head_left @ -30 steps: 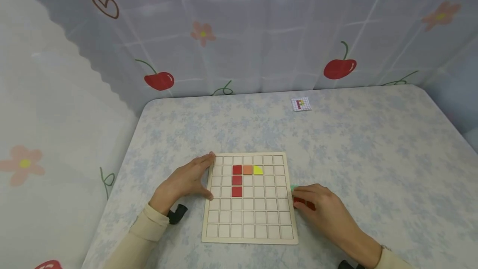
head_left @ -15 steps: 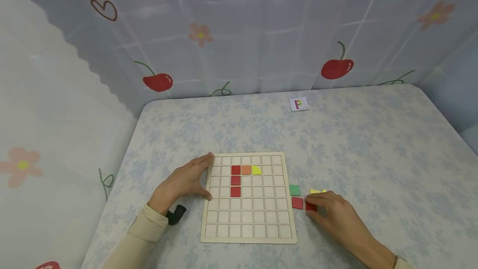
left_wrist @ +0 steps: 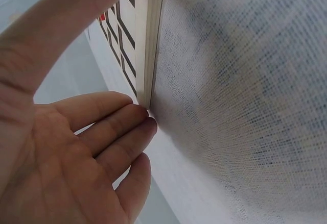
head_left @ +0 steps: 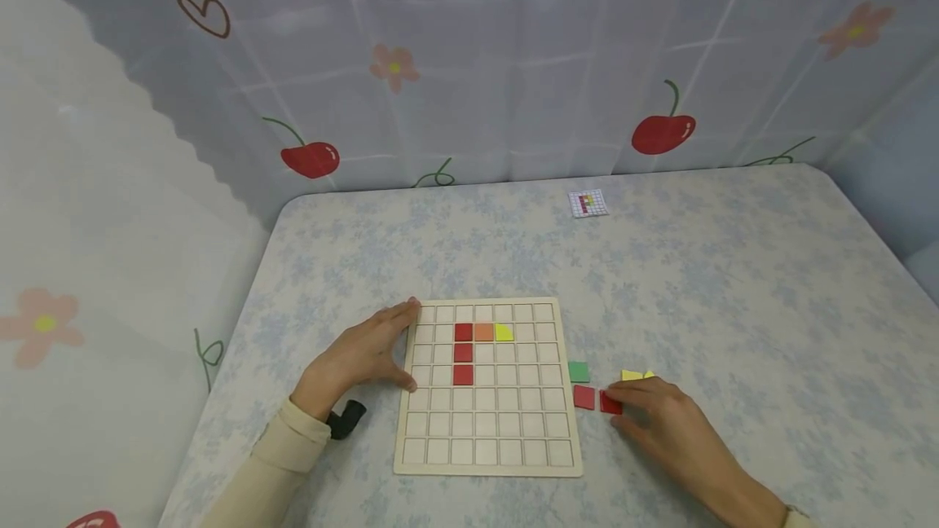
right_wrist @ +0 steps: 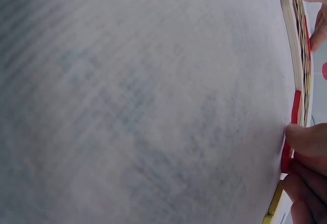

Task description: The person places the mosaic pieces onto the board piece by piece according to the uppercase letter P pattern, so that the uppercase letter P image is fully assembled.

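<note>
A pale wooden grid board [head_left: 487,451] lies on the table. Three red square tiles [head_left: 463,353] form a column in it, with an orange tile [head_left: 484,332] and a yellow rounded-corner tile [head_left: 504,332] along the top row. My left hand [head_left: 359,361] rests against the board's left edge, thumb and fingers spread; the left wrist view shows fingertips [left_wrist: 145,113] at its corner. Right of the board, thumb and forefinger of my right hand [head_left: 671,422] pinch opposite edges of a loose red square tile [head_left: 610,402], still on the table.
Beside the board lie a green tile [head_left: 579,371] and another red tile [head_left: 584,398]. Yellow pieces [head_left: 632,376] sit just beyond my right fingers, partly covered. A small printed pattern card [head_left: 588,203] lies near the table's far edge. A patterned curtain [head_left: 499,63] hangs behind.
My right hand has moved right from the board's edge, uncovering the green tile and a red tile. The yellow pieces have shifted slightly right. My left hand stays on the board.
</note>
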